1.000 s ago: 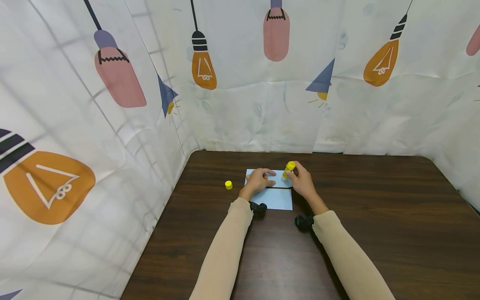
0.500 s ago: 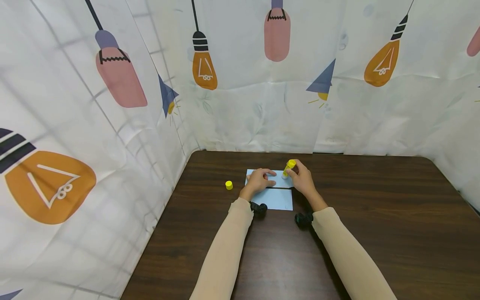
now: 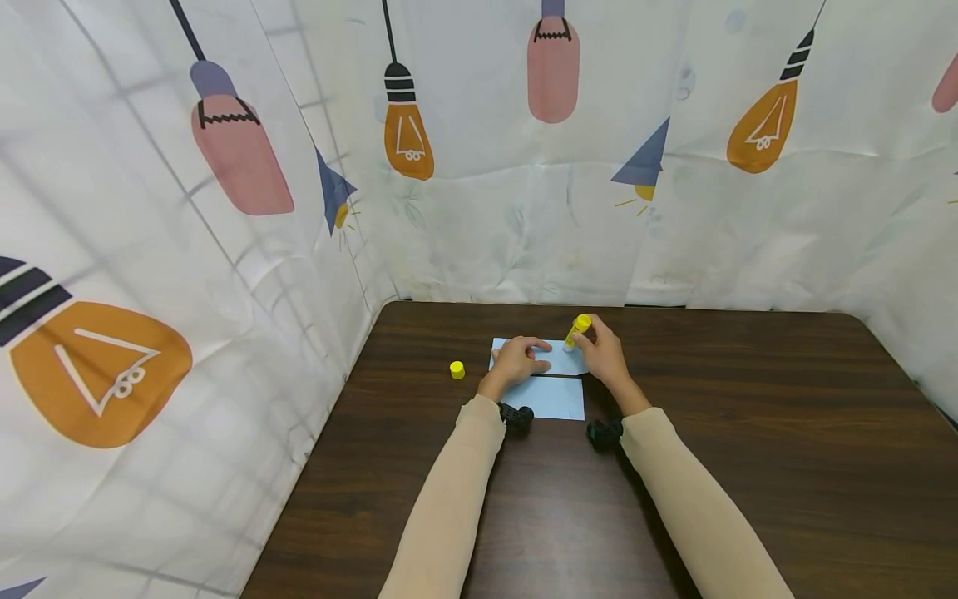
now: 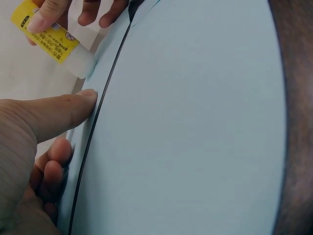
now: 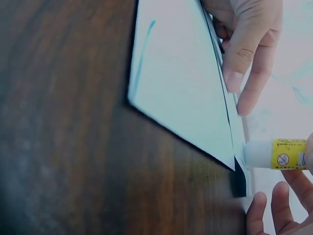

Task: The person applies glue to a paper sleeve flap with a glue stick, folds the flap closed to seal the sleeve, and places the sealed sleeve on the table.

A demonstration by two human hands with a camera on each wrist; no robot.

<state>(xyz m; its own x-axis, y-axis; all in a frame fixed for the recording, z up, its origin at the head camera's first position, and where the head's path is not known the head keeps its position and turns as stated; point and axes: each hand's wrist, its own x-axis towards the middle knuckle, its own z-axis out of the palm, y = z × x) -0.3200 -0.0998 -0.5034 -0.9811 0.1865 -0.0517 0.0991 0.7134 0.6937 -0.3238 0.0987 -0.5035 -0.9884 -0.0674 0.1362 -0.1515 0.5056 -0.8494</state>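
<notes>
My right hand (image 3: 607,359) grips a yellow glue stick (image 3: 576,329), tilted, with its white lower end at the right part of the far light-blue paper (image 3: 555,358). In the left wrist view the printed yellow label of the glue stick (image 4: 46,36) shows between finger and thumb. My left hand (image 3: 515,359) rests on the left part of that paper, thumb and fingers spread over it. A second light-blue paper (image 3: 550,399) lies just nearer, a thin dark gap between the two. A faint curved mark shows near its corner in the right wrist view.
A yellow cap (image 3: 457,369) stands on the dark wooden table (image 3: 748,399), left of the papers. Behind and to the left hangs a white printed curtain (image 3: 479,233). Each wrist wears a black camera mount.
My right hand and the glue stick have shifted slightly away from me, toward the far edge of the far paper. My left hand stays in place.
</notes>
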